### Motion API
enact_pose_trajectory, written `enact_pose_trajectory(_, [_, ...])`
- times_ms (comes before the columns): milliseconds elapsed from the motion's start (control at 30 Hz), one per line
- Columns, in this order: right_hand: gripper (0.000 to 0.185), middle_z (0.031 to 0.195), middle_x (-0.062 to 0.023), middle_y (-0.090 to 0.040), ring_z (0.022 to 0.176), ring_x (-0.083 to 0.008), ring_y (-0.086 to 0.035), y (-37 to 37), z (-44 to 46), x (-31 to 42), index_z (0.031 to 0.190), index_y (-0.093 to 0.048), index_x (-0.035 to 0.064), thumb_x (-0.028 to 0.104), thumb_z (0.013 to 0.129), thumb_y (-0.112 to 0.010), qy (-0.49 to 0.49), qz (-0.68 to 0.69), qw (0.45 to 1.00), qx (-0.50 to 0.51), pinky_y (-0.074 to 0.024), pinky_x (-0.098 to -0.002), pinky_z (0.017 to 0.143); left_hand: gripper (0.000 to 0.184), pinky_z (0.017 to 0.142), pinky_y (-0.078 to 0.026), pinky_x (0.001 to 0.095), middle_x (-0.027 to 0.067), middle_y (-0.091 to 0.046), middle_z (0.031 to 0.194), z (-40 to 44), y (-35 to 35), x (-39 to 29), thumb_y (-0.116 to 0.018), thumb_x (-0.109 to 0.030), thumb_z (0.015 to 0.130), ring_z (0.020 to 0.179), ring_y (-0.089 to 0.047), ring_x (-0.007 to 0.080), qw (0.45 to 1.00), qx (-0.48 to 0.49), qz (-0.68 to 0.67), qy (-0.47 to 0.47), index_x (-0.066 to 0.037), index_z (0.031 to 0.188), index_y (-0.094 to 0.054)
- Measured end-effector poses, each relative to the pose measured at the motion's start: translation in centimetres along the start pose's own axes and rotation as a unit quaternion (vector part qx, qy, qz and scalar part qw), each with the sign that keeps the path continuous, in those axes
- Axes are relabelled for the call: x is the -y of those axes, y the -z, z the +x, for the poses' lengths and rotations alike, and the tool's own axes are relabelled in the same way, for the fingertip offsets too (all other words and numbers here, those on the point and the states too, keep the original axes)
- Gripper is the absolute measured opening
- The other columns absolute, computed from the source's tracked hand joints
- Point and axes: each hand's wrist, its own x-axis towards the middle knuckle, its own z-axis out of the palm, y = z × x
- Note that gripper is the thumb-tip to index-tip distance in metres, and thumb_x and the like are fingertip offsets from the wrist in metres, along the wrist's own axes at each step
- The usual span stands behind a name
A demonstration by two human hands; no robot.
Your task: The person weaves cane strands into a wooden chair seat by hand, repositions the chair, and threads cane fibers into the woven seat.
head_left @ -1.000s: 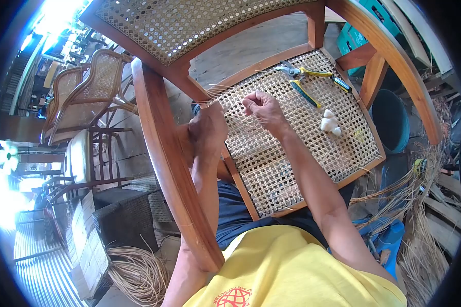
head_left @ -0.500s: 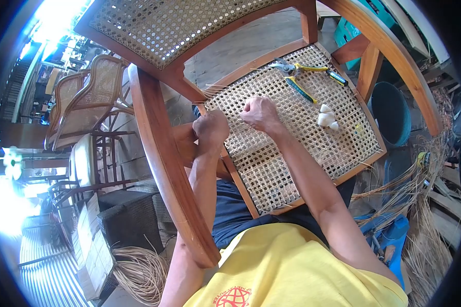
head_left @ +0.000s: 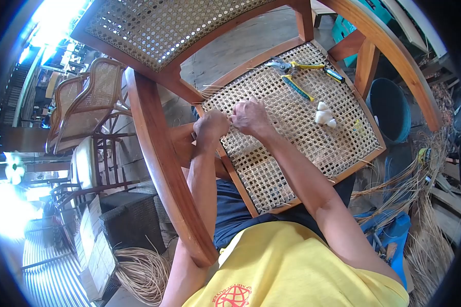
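A wooden chair with a woven cane seat [head_left: 256, 171] lies tilted across my lap. Both hands are at the seat's left edge. My left hand [head_left: 212, 125] is a closed fist beside the side rail. Close to it, over the weave, my right hand [head_left: 250, 116] is closed too, its fingers bunched together. Whatever either pinches is hidden or too thin to make out. On the seat beyond my right hand lie pruning shears [head_left: 296, 84] with green and yellow handles, a dark tool with yellow parts [head_left: 335, 75], and a white lump [head_left: 323, 113].
The chair's cane backrest [head_left: 153, 30] rises ahead, with a wooden armrest [head_left: 164, 169] over my left arm and another armrest [head_left: 404, 56] at right. A dark bucket [head_left: 389, 110], loose cane strands [head_left: 420, 225], a cane coil [head_left: 141, 273] and other chairs [head_left: 89, 100] stand or lie around.
My right hand has moved slightly left, closer to my left hand. Both remain closed. The shears and white lump keep their places on the seat.
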Motion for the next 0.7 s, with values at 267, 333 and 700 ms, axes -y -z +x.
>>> enact_pose_trajectory(267, [0.043,0.109,-0.0121,-0.069,0.115,-0.0303,-0.060,-0.9,-1.1,1.0,0.099,-0.074,0.0089,0.049,0.096,-0.060,0.001,-0.017,0.996,-0.089,-0.0431,-0.0518,0.100,0.038,0.091,-0.056,0.0451,0.0189,-0.073,0.112,0.2,-0.4,0.5,-0.067,-0.039,0.091,0.108,-0.071,0.0361,0.999,-0.006,0.046,-0.005,-0.005,0.107,-0.076])
enact_pose_trajectory(333, [0.044,0.123,-0.0112,-0.066,0.123,-0.0291,-0.055,0.1,-1.6,1.9,0.117,-0.070,0.0083,0.045,0.099,-0.054,-0.033,-0.034,0.999,-0.012,-0.0367,-0.0534,0.107,0.037,0.090,-0.056,0.0452,0.0187,-0.074,0.110,0.2,-0.3,0.5,-0.068,-0.039,0.090,0.106,-0.071,0.0363,0.998,-0.017,0.056,0.002,-0.006,0.105,-0.076])
enact_pose_trajectory(700, [0.018,0.100,-0.0170,-0.066,0.096,-0.0315,-0.064,-3.0,-1.7,0.1,0.094,-0.065,0.0035,0.011,0.091,-0.049,0.062,0.011,0.987,-0.147,-0.0499,-0.0505,0.087,0.027,0.068,-0.052,0.0501,0.0142,-0.069,0.083,-4.3,4.9,-0.3,-0.063,-0.031,0.098,0.078,-0.069,0.0364,0.844,-0.481,-0.200,-0.129,-0.005,0.090,-0.064])
